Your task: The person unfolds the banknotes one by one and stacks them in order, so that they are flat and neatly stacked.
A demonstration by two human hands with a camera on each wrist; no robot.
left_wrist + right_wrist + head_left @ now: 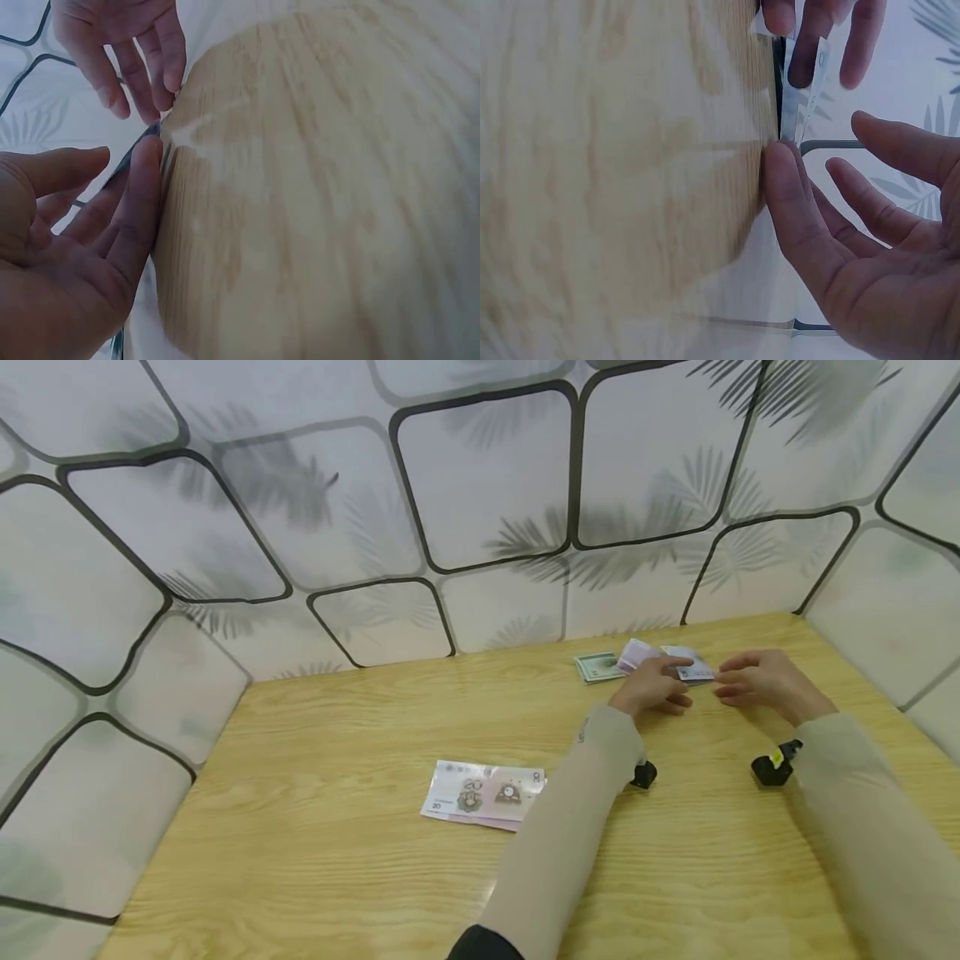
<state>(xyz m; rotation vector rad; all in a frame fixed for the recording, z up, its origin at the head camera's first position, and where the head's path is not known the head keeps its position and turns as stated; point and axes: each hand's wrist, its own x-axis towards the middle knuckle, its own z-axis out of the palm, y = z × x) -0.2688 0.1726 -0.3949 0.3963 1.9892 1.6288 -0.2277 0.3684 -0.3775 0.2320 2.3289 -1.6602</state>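
Note:
A small stack of bluish banknotes (692, 667) lies on the wooden table between both hands. My left hand (654, 685) is at its left side, with the thumb apart from the fingers. On the other side, my right hand (772, 683) has its fingertips at the stack's right edge. From the right wrist, the notes (795, 97) appear edge-on, slightly fanned, with the right fingers (784, 180) at their end and the thumb held away. The left wrist view shows a dark note edge (133, 152) by the left fingers. Neither hand pinches the notes.
Pinkish-purple banknotes (636, 655) and a green banknote stack (598, 668) lie left of the bluish ones, near the wall (502, 602). Closer to me, a 20 banknote (483, 789) rests over a pink-edged one, partly hidden by the left sleeve (570, 827).

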